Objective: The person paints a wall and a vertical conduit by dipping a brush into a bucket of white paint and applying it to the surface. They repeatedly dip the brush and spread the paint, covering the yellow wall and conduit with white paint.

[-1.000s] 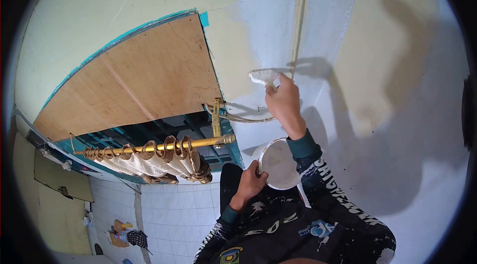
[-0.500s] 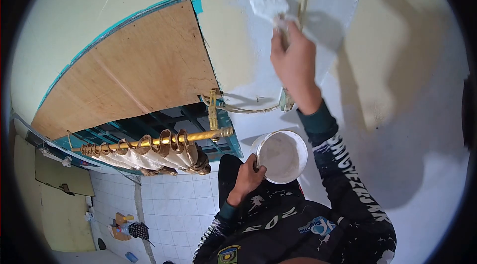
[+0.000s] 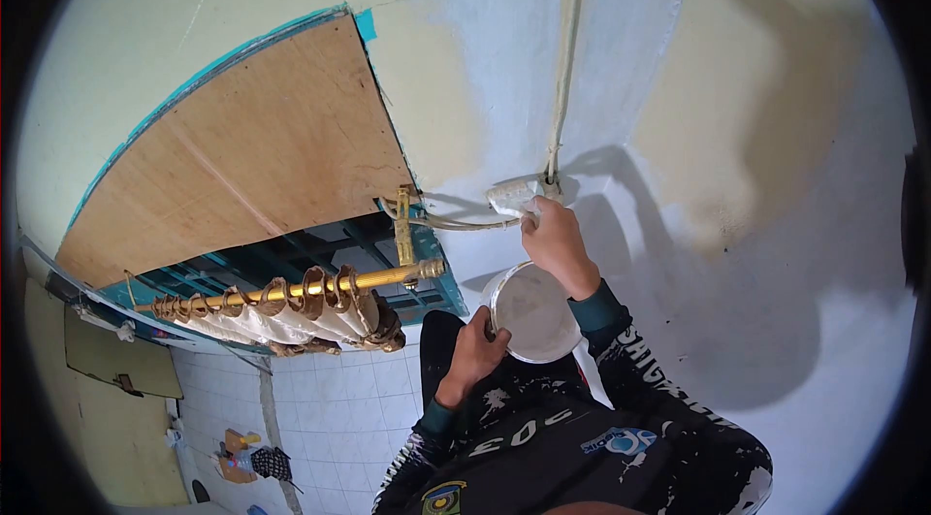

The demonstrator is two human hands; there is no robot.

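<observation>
My left hand [image 3: 477, 358] grips the rim of a white bucket [image 3: 534, 311] that holds pale paint. Just above the bucket, my right hand [image 3: 558, 241] is closed on the handle of a wide paintbrush [image 3: 514, 195]. The brush lies near the wall beside a small fitting where the cables meet, its bristles pointing left. Whether the bristles touch the wall cannot be made out. Behind them the wall [image 3: 514, 59] shows a whitish painted band between cream areas.
A curtain rod [image 3: 388, 276] with a bunched curtain [image 3: 320, 319] sticks out at the left, below a wooden panel [image 3: 252, 137]. A cable [image 3: 565, 59] runs along the wall. Several items [image 3: 254, 462] lie on the tiled floor [image 3: 339, 399] at the lower left.
My right hand has moved down with the brush, from high on the wall to just above the bucket. My left hand still holds the bucket, and the view has shifted slightly.
</observation>
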